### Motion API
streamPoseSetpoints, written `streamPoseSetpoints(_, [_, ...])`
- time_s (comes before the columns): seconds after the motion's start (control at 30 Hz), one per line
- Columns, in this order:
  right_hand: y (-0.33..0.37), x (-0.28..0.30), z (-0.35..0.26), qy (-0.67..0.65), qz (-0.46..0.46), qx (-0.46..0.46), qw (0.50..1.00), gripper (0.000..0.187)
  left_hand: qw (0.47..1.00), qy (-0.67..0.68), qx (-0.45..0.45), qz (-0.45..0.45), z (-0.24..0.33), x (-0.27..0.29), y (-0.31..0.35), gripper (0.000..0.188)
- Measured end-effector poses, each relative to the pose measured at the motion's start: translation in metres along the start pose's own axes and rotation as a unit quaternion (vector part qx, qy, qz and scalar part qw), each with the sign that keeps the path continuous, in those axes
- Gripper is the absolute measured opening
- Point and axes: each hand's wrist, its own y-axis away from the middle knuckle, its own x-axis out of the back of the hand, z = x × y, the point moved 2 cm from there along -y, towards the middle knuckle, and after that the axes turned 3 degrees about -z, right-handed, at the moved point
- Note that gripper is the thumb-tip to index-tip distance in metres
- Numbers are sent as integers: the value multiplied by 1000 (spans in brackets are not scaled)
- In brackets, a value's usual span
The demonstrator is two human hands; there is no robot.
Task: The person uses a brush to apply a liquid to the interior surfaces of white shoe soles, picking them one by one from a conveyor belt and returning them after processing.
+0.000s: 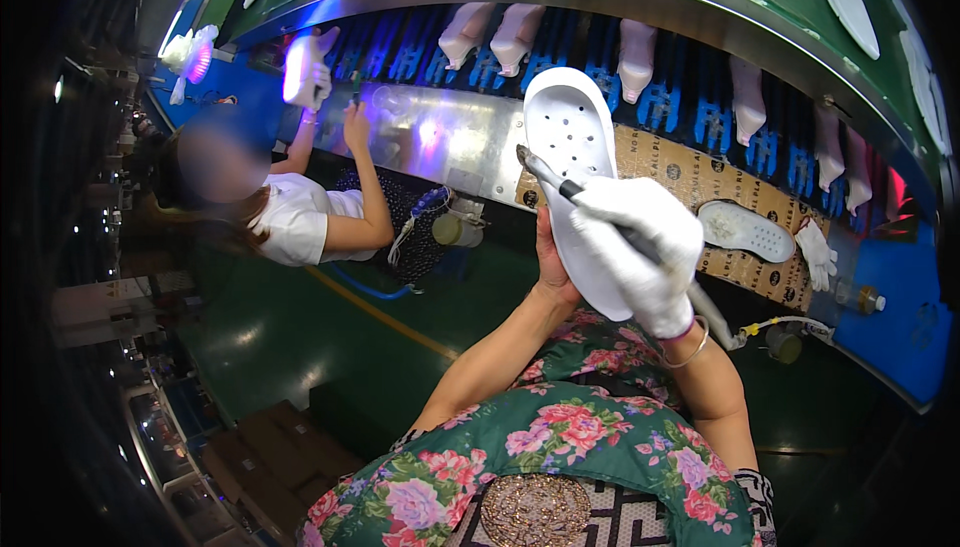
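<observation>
A white shoe sole (568, 112) with several small dark holes is held up in front of me, tilted, its hollow side toward me. My bare left hand (553, 259) supports it from the left edge and from underneath, its fingers partly hidden behind it. In a white glove, my right hand (640, 247) is closed round a brush (546, 173) with a dark handle. The brush's tip lies over the left rim of the sole; whether it touches cannot be made out.
Behind the sole, a conveyor carries several pale shoe lasts (637, 57) on blue racks. A printed cardboard sheet (660, 162) covers the bench, with another sole (746, 231), a white glove (817, 254) and a small bottle (860, 297) to the right. A co-worker (310, 217) stands left.
</observation>
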Motion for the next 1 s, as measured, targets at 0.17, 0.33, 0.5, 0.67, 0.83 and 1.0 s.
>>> streamPoseSetpoints(0.17, [5,1,17,-18,77,-50,996,20,995,-95,-8,3,6,-17,-3,98])
streamPoseSetpoints(0.33, [8,0,20,-75,29,-36,996,23,997,-73,-20,-21,14,-19,-10,102])
streamPoseSetpoints(0.5, [6,8,33,-112,95,-107,983,20,993,-106,-37,34,15,-19,-11,93])
streamPoseSetpoints(0.67, [11,9,30,-103,85,-131,982,20,996,-89,-3,14,24,-9,-8,89])
streamPoseSetpoints(0.83, [23,23,39,-109,14,-126,986,19,988,-146,48,-19,55,-15,-4,93])
streamPoseSetpoints(1.0, [36,22,33,-66,-50,-143,986,19,967,-249,58,-14,70,-15,-5,87])
